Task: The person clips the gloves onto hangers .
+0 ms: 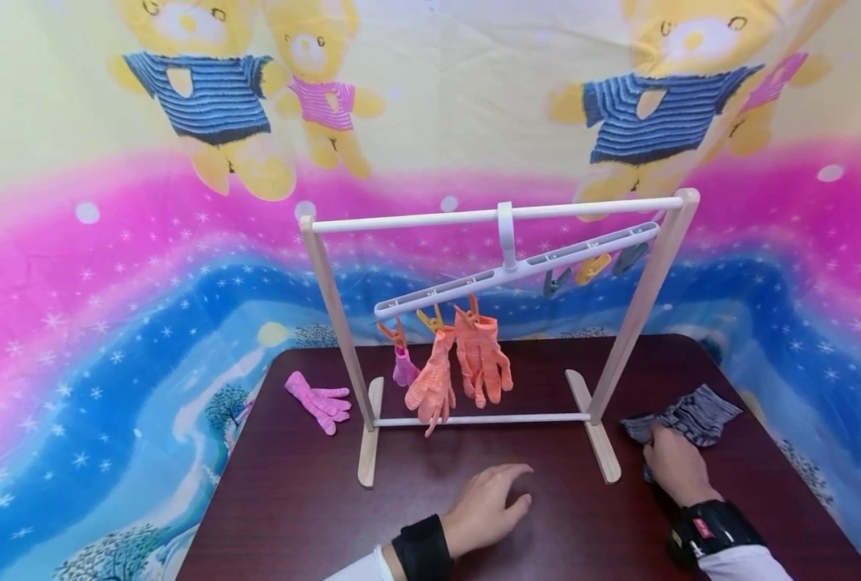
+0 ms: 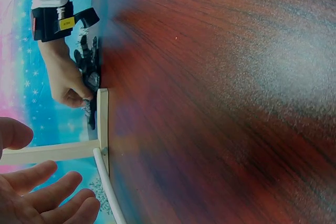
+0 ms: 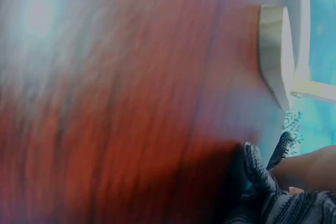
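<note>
At the right of the table, my right hand pinches a grey-and-black knitted glove that lies on the tabletop. The right wrist view shows striped fingers of the glove below and beside the right hand, whose fingertips are partly hidden. My left hand is held in front of the rack with fingers apart and nothing in it. Two orange gloves and a small pink-purple item hang from clips on the white hanger.
A wooden rack stands mid-table, its feet reaching toward me. The hanger hangs tilted, lower at the left. Three clips, one of them a yellow clip, hang without garments on its right half. Left of the rack lies a pink glove.
</note>
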Demonstrator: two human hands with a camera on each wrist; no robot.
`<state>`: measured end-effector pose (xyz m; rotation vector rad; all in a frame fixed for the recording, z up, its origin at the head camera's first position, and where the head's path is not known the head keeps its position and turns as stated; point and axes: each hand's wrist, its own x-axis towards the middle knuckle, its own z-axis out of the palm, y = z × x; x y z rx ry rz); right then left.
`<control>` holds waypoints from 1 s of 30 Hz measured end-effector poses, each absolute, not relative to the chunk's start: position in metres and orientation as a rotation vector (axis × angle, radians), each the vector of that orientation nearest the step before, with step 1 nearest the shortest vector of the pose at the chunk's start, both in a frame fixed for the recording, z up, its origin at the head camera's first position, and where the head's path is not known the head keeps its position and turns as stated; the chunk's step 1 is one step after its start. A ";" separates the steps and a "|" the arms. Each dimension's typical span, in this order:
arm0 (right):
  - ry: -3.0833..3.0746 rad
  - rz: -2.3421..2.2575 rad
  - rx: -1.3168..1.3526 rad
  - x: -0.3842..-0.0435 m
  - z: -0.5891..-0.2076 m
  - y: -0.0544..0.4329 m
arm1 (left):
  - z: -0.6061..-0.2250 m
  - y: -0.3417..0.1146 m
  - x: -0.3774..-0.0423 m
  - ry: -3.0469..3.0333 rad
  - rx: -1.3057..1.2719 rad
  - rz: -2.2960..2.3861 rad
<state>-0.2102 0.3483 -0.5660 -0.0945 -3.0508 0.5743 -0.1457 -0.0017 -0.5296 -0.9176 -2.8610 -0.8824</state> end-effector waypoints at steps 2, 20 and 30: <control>-3.054 0.599 -0.114 -0.210 -0.565 0.347 | -0.530 -0.001 -0.145 -2.859 -0.915 -0.868; -2.825 0.668 -0.062 -0.190 -0.529 0.328 | -0.518 -0.004 -0.155 -2.864 -0.827 -0.966; -2.811 0.706 -0.024 -0.183 -0.508 0.303 | -0.500 -0.005 -0.164 -2.857 -0.747 -1.045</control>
